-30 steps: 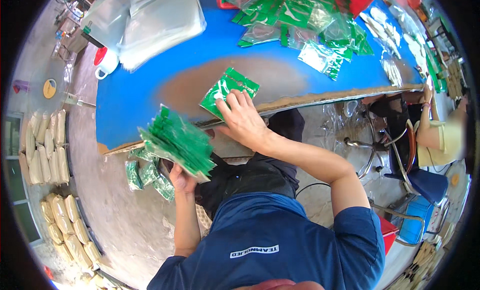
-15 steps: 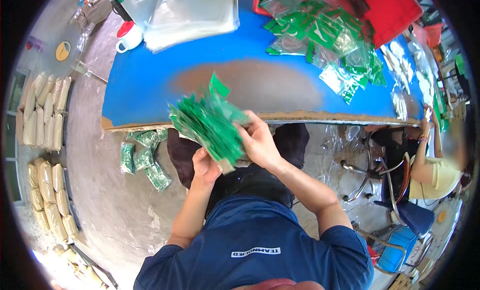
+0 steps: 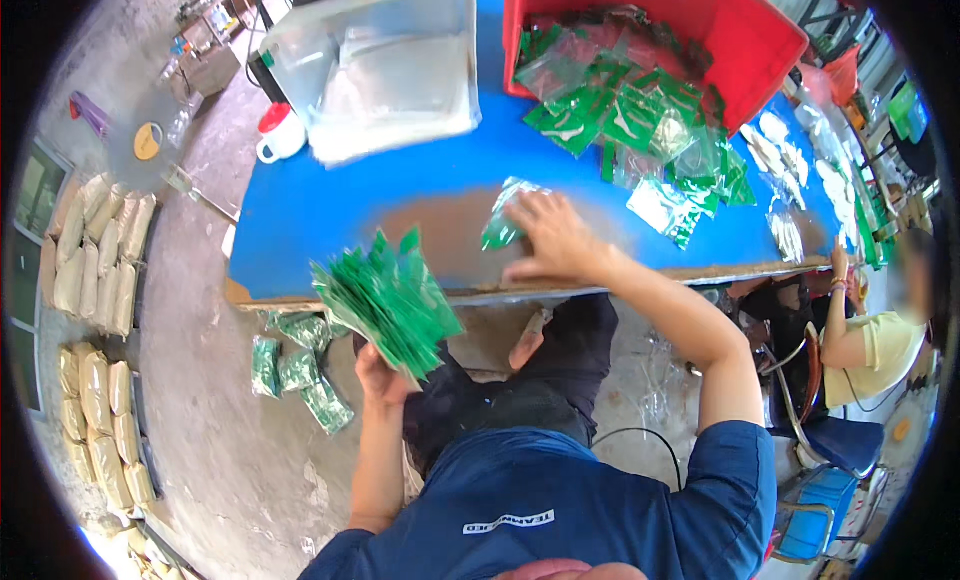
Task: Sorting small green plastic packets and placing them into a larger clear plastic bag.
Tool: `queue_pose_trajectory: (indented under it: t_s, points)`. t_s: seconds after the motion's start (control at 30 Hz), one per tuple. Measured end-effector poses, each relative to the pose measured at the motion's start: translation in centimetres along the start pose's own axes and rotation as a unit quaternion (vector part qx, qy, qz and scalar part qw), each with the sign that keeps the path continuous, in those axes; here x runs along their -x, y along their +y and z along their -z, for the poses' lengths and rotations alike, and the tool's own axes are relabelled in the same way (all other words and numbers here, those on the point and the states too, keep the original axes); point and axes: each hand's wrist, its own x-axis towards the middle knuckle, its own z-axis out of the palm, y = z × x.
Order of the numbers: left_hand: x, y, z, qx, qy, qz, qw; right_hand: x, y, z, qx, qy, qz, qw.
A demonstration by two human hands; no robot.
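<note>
Gripping the lower end of a thick bunch of green packets [image 3: 385,305], the left hand [image 3: 380,377] has its thumb and fingers closed about it, the packets fanning up and away from the fingers just in front of the near edge of the table [image 3: 370,185], toward the left corner. The right hand [image 3: 560,242] reaches over that same edge near its middle, palm down, fingers extended and loosely spread, with the thumb apart; a single green packet [image 3: 503,218] lies on the tabletop partly under its fingertips, sticking out to their left. Blur hides whether those fingertips press on it, but they do not look curled around it. The work seems partway along: a good number of packets are in one bunch, one lies apart at the right hand, and a large heap of green packets [image 3: 640,120] is still loose, spilling from the tipped red bin [image 3: 745,45] at the far edge and spreading toward the right end. Farther out, clear bags [image 3: 400,95] lie by the far left corner beside a white mug [image 3: 284,135], and below the near left corner sit several green bundles [image 3: 297,368], perhaps already finished.
</note>
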Motion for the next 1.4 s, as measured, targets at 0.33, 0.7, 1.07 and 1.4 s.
queue_pose_trajectory:
  t_s: [0.33,0.7,1.07,1.4]
  points:
    - [-3.3,-3.0,-3.4,-0.161,0.143,0.027,0.976,3.5,-4.1,8.6,-0.294,0.217,-0.28,0.888]
    - [-5.8,-10.2,-7.2,-0.286,0.091,-0.054,0.952,1.1,-10.7,4.6,-0.355,0.148,-0.213,0.898]
    - [-4.8,-7.0,-5.5,-0.192,0.101,0.041,0.975,2.1,0.1,3.9,-0.27,0.335,-0.307,0.849]
    - [-0.7,-2.9,1.2,-0.126,0.134,0.153,0.971,4.5,-6.3,0.3,-0.361,0.122,-0.184,0.906]
